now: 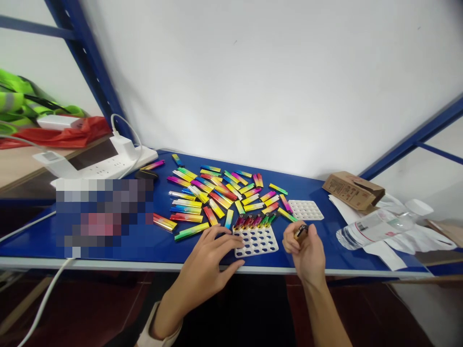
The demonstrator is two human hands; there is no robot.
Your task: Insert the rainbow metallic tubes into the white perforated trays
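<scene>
My left hand [210, 260] is at the left edge of a white perforated tray [256, 242], fingers spread and holding nothing; I cannot tell whether the fingertips touch it. Along the tray's far side several lighters [256, 220] stand upright, pink to green with dark tops. Just right of the tray my right hand [306, 248] is closed around a gold-coloured lighter [301, 233], its metal top showing and its lower part hidden by my fingers. Beyond both hands many shiny multicoloured lighters [217, 190] lie loose in a heap.
A second white perforated tray [306, 210] lies at the back right. Further right are a brown cardboard box [352, 190], white paper and a clear plastic bottle [383, 224] on its side. A power strip [108, 168] with cables and a blurred patch occupy the left.
</scene>
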